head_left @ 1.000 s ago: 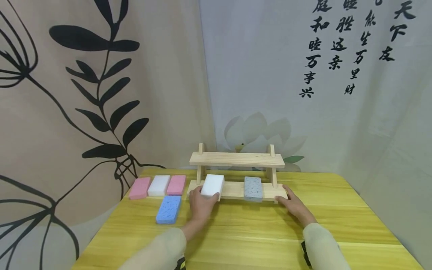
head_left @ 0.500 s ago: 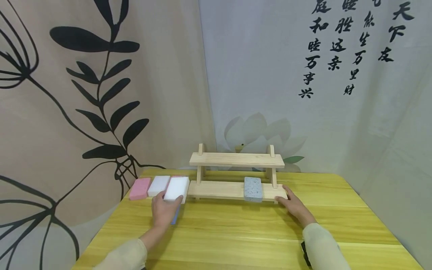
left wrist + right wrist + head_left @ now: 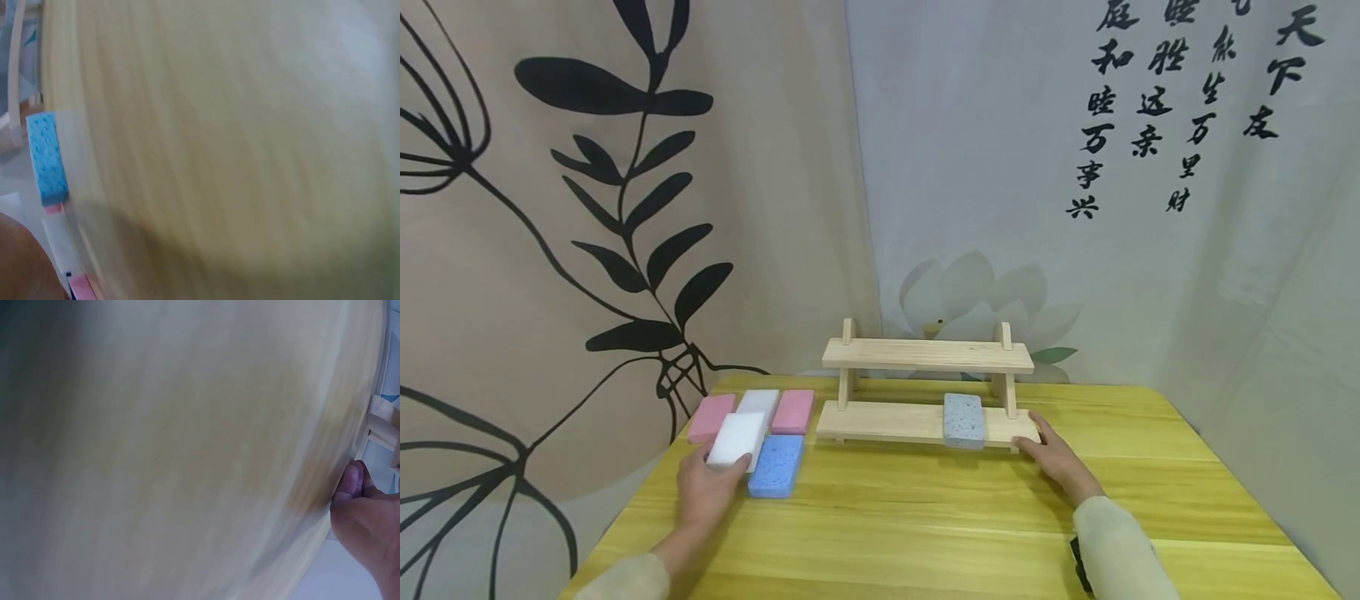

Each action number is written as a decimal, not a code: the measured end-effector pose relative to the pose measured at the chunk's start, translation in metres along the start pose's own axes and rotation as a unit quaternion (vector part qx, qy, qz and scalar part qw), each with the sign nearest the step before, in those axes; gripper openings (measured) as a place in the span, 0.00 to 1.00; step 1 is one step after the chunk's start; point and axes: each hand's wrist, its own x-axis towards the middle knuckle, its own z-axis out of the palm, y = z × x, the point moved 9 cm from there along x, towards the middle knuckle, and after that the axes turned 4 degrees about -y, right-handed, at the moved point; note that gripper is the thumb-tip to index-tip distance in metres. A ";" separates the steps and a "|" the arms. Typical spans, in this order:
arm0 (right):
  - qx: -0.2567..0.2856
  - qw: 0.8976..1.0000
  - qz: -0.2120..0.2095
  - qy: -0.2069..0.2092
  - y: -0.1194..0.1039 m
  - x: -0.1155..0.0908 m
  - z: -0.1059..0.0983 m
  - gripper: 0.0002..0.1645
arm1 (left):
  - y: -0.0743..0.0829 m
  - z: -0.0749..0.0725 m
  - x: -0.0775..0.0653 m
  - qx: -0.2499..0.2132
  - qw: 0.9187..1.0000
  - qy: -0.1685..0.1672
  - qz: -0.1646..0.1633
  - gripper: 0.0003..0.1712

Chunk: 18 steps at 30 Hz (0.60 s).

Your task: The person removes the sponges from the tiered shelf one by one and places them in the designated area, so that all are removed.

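Observation:
My left hand [image 3: 706, 493] grips a white sponge block [image 3: 737, 439] by its sides, thumb on the right edge. It is held over the near side of another white block [image 3: 758, 402], overlapping it in the head view. Right beside it lies a blue sponge [image 3: 777, 467], which also shows at the left of the left wrist view. At the right end of the two-tier wooden rack [image 3: 887, 421], my right hand [image 3: 1054, 460] holds the lower shelf board, thumb in front. A grey speckled sponge [image 3: 962, 419] lies on that lower board.
Two pink sponges flank the white block on the table: the left pink sponge [image 3: 711, 417] and the right pink sponge [image 3: 792, 412]. The rack's upper board [image 3: 927, 355] carries nothing. A printed curtain [image 3: 775, 208] hangs behind the wooden table [image 3: 940, 533].
My left hand has carried the white sponge block from over the rack's lower board leftward, across the right pink and blue sponges, to the left group. The right hand stays at the rack's end.

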 end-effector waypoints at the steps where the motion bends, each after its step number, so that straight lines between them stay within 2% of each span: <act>1: 0.001 1.000 0.001 0.000 0.000 0.000 0.000 0.52 | -0.003 -0.001 0.000 0.000 1.000 -0.003 -0.004 0.45; 10: 0.003 1.000 0.006 0.002 0.001 0.000 0.001 0.52 | -0.031 -0.006 0.003 0.015 0.999 -0.026 -0.024 0.47; 15: 0.002 1.000 0.005 0.003 0.002 0.001 0.000 0.52 | -0.037 -0.002 0.002 0.038 0.998 -0.040 -0.019 0.48; 18: 0.007 1.000 0.004 0.003 0.002 0.002 0.001 0.53 | -0.037 -0.002 0.000 0.056 0.998 -0.033 -0.015 0.48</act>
